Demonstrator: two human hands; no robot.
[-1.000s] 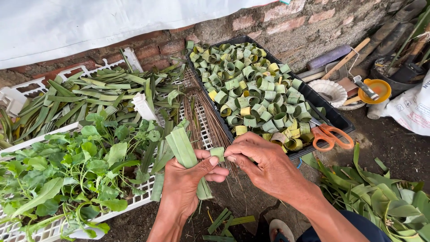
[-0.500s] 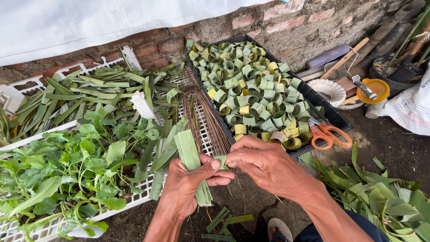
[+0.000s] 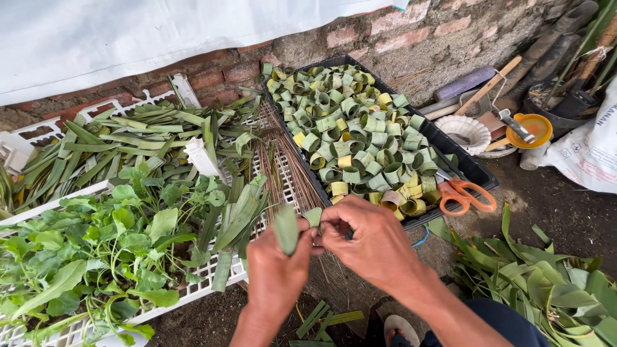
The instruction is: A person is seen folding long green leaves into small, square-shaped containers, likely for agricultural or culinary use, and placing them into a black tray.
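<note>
The green leaf strip [image 3: 287, 229] now shows far shorter above the left hand [image 3: 276, 270] than a second ago, when a long length of it stood up and slanted away over the white crate [image 3: 193, 292]. Both hands sit closer together, fingertips meeting at a small folded end of the strip. The right hand [image 3: 369, 247] has turned, its knuckles now facing up, with its fingers pinching the fold.
</note>
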